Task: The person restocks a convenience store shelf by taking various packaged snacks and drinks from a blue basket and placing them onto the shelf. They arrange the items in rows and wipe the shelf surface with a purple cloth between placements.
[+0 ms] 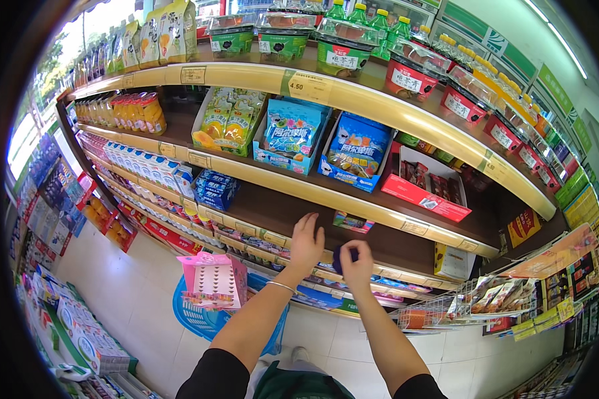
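My left hand, with a bangle on its wrist, reaches over the front edge of a brown shelf; its fingers are apart and it holds nothing that shows. Beside it to the right, my right hand grips a dark purple cloth at the shelf's front rail. A small colourful box lies on the shelf just beyond my hands. Farther left stand stacked blue boxes. Below my left forearm, a pink display box rests on a blue plastic basket.
Blue snack pouches in display cartons and a red open carton stand on the shelf above. A yellow box is at the right end. Wire racks jut out at the right. Stacked cartons lie at lower left.
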### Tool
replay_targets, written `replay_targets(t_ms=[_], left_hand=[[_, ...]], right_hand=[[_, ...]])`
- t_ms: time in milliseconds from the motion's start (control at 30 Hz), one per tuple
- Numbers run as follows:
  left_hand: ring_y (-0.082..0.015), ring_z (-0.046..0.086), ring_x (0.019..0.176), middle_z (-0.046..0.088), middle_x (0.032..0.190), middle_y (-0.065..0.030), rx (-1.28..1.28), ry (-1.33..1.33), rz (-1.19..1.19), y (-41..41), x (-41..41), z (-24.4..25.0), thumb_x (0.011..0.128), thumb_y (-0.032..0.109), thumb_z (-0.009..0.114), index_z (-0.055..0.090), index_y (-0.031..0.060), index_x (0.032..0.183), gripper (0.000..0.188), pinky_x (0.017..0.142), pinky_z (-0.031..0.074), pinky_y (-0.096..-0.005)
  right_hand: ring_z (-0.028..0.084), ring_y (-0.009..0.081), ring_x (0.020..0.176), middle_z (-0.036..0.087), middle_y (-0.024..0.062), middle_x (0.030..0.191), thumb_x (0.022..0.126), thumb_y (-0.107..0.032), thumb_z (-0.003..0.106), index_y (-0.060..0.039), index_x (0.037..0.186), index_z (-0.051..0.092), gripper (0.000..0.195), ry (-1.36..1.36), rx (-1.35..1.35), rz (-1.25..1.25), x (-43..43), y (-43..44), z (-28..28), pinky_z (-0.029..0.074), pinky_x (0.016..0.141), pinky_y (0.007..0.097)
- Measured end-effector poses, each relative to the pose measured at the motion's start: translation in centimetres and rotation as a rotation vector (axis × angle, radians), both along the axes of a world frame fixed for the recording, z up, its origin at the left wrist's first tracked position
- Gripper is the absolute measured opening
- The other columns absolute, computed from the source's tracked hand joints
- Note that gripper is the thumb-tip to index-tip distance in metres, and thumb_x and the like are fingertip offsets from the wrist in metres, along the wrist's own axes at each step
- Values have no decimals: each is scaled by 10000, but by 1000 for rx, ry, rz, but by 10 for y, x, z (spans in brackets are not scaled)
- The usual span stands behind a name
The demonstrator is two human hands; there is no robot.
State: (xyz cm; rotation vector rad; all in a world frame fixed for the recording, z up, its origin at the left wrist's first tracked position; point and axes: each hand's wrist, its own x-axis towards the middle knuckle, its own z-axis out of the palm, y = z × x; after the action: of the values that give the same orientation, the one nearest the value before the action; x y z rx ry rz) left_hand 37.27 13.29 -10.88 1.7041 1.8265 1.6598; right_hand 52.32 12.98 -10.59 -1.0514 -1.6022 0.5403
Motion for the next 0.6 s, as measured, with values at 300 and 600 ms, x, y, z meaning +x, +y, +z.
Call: replay_targets(t_ms=[300, 600], left_hand=[[-382, 484, 1170, 535, 1243, -181, 89, 246, 200, -36, -125, -13, 871, 18, 542, 565, -9, 1196, 327, 1008, 389, -439], [-345, 465, 1238, 556, 1248, -183, 11, 536, -52, -53, -202, -21, 827, 60, 541, 541, -34, 1228, 412, 1110, 307, -483]], right_hand=[[571, 370, 1072, 559, 184, 1206, 869, -107, 589, -35, 1157, 591, 297, -121, 222, 326, -125, 27, 37, 480, 904, 391], [588, 369, 1096, 596, 177, 1255, 844, -53, 580, -64, 1136, 664, 304, -620, 21, 524, -229, 83, -17, 482, 948, 398]])
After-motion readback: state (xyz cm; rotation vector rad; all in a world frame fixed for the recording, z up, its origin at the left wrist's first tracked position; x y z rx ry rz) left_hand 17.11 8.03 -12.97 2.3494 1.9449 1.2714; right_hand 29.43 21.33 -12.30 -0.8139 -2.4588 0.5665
